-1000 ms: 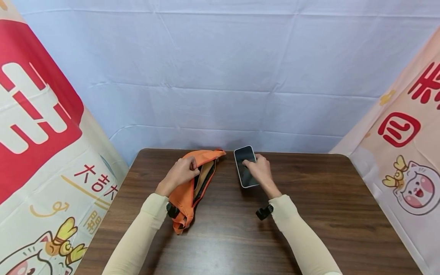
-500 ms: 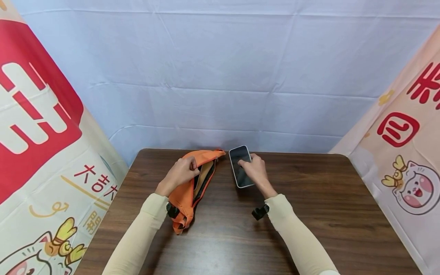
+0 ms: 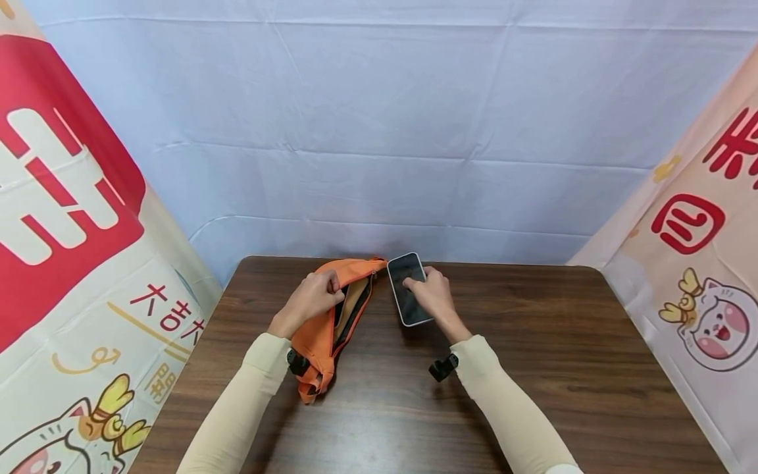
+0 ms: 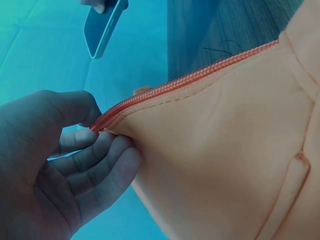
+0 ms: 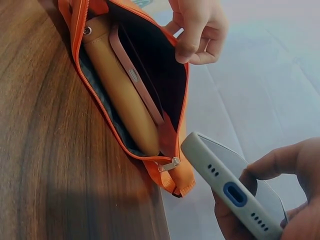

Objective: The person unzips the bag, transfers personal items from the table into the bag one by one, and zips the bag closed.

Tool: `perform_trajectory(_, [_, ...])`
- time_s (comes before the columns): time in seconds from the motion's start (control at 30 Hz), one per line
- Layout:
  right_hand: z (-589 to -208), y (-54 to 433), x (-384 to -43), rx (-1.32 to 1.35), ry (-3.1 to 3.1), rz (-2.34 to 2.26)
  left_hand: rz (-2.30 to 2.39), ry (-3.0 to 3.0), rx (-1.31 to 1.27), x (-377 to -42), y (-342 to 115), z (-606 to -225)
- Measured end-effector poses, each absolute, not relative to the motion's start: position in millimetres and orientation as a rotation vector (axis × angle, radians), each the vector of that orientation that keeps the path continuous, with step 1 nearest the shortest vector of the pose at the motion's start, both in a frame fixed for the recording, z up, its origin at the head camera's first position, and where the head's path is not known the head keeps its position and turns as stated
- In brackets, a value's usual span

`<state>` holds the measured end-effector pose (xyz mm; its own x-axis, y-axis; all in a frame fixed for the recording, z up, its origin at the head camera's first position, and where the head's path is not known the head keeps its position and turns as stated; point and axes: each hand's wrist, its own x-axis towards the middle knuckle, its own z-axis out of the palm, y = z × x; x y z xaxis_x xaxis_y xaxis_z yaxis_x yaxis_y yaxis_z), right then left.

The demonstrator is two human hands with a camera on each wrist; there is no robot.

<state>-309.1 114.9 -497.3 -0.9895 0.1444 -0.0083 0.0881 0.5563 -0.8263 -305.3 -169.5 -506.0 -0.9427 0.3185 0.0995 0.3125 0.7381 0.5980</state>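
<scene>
An orange waist bag (image 3: pixel 310 339) lies on the left of the table with its zip mouth spread wide. My left hand (image 3: pixel 310 294) pinches the upper edge of that mouth, fingertips at the zipper teeth (image 4: pixel 195 77). My right hand (image 3: pixel 433 294) grips a smartphone (image 3: pixel 404 268) in a pale case, thumb over the dark screen, just right of the bag. In the right wrist view the phone's port end faces the camera, near the bag's zip pull (image 5: pixel 170 165). Inside the bag sit a tan elongated case (image 5: pixel 117 85) and a flat pink-edged item (image 5: pixel 134 75).
The brown wooden table (image 3: pixel 533 342) ends at the back against a pale hanging cloth (image 3: pixel 379 131). Printed banners (image 3: pixel 705 289) hang on both sides. A small black wrist camera (image 3: pixel 443 367) is strapped below the right hand.
My right hand has carried the phone leftward, closer to the bag's far end. The left hand and the bag have stayed in place.
</scene>
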Motion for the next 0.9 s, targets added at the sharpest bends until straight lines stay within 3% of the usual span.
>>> perform_trajectory(0.9, [-504, 94, -301, -0.130, -2.769, 1.551, 0.996, 2.914, 0.536, -306, -170, -508])
